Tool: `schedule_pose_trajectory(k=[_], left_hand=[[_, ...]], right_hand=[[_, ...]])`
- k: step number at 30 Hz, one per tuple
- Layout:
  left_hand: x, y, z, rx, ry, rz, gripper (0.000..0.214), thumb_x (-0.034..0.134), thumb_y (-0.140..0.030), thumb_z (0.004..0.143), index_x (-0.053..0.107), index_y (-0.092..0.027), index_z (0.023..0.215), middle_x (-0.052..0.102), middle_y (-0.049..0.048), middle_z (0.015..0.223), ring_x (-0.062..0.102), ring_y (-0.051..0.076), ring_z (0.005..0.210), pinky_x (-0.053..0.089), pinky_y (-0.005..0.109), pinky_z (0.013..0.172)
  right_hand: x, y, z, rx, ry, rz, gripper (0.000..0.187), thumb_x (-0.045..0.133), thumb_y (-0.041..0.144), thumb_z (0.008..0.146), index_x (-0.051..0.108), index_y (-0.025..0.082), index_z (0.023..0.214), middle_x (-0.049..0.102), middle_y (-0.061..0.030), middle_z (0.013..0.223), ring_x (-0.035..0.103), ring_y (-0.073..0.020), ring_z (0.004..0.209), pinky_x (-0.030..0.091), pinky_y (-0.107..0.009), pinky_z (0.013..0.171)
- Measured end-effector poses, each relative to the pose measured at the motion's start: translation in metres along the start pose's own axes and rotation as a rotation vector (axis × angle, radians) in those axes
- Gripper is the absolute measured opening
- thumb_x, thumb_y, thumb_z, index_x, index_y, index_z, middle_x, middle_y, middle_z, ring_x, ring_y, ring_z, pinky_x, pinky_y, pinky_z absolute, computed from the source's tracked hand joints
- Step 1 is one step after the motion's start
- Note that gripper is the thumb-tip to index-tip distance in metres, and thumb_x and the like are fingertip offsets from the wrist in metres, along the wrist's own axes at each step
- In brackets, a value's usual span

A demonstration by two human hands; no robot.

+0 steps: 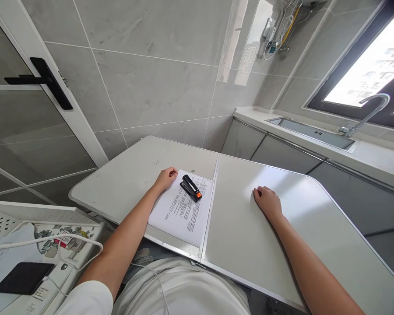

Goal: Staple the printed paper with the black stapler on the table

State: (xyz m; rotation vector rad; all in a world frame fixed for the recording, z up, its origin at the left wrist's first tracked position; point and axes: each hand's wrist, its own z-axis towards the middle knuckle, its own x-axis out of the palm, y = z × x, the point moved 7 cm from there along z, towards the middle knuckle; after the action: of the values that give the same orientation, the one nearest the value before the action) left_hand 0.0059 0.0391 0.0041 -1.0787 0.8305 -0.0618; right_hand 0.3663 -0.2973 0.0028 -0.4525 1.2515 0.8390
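A black stapler (191,189) with an orange end lies on printed sheets of paper (184,214), which rest on the left half of a white folding table (246,232). My left hand (167,178) sits on the tabletop at the paper's upper left edge, its fingers curled in and nothing visible in them. It is to the left of the stapler, apart from it. Out on the right half of the table rests my right hand (268,201), also loosely closed, with no object showing in it.
Small staples (193,170) lie just beyond the paper. At lower left, a white basket (52,210) holds a black phone (23,278), a white cable and many staple strips (57,238). A sink counter (374,153) runs along the right; a door (46,122) stands at left.
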Motion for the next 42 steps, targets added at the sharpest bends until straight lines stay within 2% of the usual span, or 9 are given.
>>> schedule_pose_trajectory(k=[3, 8, 13, 18, 23, 29, 36, 39, 42], left_hand=[[0.001, -0.002, -0.001, 0.006, 0.016, 0.002, 0.014, 0.057, -0.028, 0.084, 0.068, -0.021, 0.089, 0.067, 0.0006, 0.081, 0.059, 0.017, 0.075, 0.044, 0.029, 0.072], [0.0, -0.002, -0.001, 0.003, 0.005, -0.003, 0.014, 0.057, -0.028, 0.084, 0.068, -0.02, 0.088, 0.067, 0.0006, 0.079, 0.058, 0.017, 0.073, 0.044, 0.029, 0.07], [-0.001, 0.003, 0.0, 0.001, -0.011, -0.008, 0.014, 0.058, -0.028, 0.083, 0.067, -0.02, 0.087, 0.065, 0.0001, 0.077, 0.057, 0.016, 0.072, 0.043, 0.028, 0.069], [0.0, 0.001, 0.0, 0.012, -0.005, 0.005, 0.014, 0.058, -0.028, 0.083, 0.068, -0.02, 0.087, 0.065, -0.0002, 0.076, 0.056, 0.016, 0.072, 0.043, 0.028, 0.069], [0.0, -0.001, -0.001, 0.003, 0.002, -0.008, 0.012, 0.058, -0.027, 0.083, 0.067, -0.021, 0.086, 0.065, -0.0005, 0.077, 0.056, 0.016, 0.072, 0.043, 0.028, 0.068], [0.001, -0.003, -0.002, 0.018, 0.007, -0.018, 0.012, 0.058, -0.027, 0.084, 0.067, -0.02, 0.086, 0.065, -0.0003, 0.077, 0.057, 0.016, 0.072, 0.043, 0.028, 0.068], [0.001, -0.003, -0.002, 0.016, 0.008, -0.008, 0.012, 0.057, -0.027, 0.084, 0.067, -0.021, 0.086, 0.065, 0.0001, 0.078, 0.057, 0.016, 0.073, 0.043, 0.028, 0.069], [0.001, -0.003, -0.003, 0.014, 0.007, -0.003, 0.013, 0.057, -0.027, 0.084, 0.068, -0.021, 0.086, 0.065, 0.0005, 0.079, 0.057, 0.016, 0.073, 0.043, 0.028, 0.068], [0.001, -0.004, -0.003, 0.021, 0.01, 0.0, 0.014, 0.056, -0.028, 0.084, 0.067, -0.021, 0.087, 0.066, 0.0006, 0.079, 0.058, 0.016, 0.074, 0.043, 0.028, 0.069]], right_hand=[[-0.005, 0.039, -0.009, -0.145, -0.08, 0.085, 0.034, 0.04, 0.038, 0.102, 0.065, 0.021, 0.086, 0.065, -0.0088, 0.088, 0.059, -0.0239, 0.091, 0.04, -0.032, 0.071], [-0.003, 0.14, -0.025, -0.46, -0.04, 0.417, 0.031, 0.037, 0.029, 0.104, 0.066, 0.023, 0.109, 0.067, -0.0099, 0.113, 0.057, -0.0246, 0.108, 0.046, -0.035, 0.092], [0.011, 0.191, -0.003, -0.298, 0.14, 0.477, 0.033, 0.039, 0.025, 0.101, 0.061, 0.02, 0.125, 0.064, -0.0101, 0.129, 0.052, -0.0259, 0.118, 0.042, -0.039, 0.104], [0.026, 0.208, 0.029, -0.144, 0.299, 0.423, 0.021, 0.06, 0.022, 0.089, 0.066, 0.015, 0.108, 0.068, -0.0147, 0.113, 0.058, -0.0273, 0.11, 0.044, -0.034, 0.092], [0.028, 0.208, 0.035, -0.05, 0.389, 0.447, 0.007, 0.061, 0.012, 0.081, 0.063, 0.019, 0.081, 0.069, -0.0084, 0.089, 0.062, -0.0211, 0.088, 0.042, -0.027, 0.073], [0.022, 0.197, 0.002, 0.063, 0.354, 0.542, 0.026, 0.061, 0.03, 0.085, 0.059, 0.02, 0.109, 0.07, -0.0048, 0.09, 0.064, -0.0203, 0.084, 0.044, -0.027, 0.068], [0.018, 0.215, -0.05, 0.08, 0.298, 0.651, 0.023, 0.055, 0.03, 0.087, 0.058, 0.017, 0.106, 0.071, -0.0095, 0.098, 0.066, -0.0231, 0.088, 0.047, -0.03, 0.07], [0.015, 0.23, -0.068, -0.018, 0.234, 0.561, 0.037, 0.049, 0.028, 0.094, 0.054, 0.01, 0.126, 0.071, -0.0157, 0.108, 0.066, -0.027, 0.098, 0.049, -0.034, 0.081], [0.012, 0.239, -0.078, -0.09, 0.168, 0.489, 0.054, 0.039, 0.023, 0.101, 0.032, 0.006, 0.152, 0.068, -0.0201, 0.121, 0.065, -0.028, 0.109, 0.047, -0.036, 0.091]])
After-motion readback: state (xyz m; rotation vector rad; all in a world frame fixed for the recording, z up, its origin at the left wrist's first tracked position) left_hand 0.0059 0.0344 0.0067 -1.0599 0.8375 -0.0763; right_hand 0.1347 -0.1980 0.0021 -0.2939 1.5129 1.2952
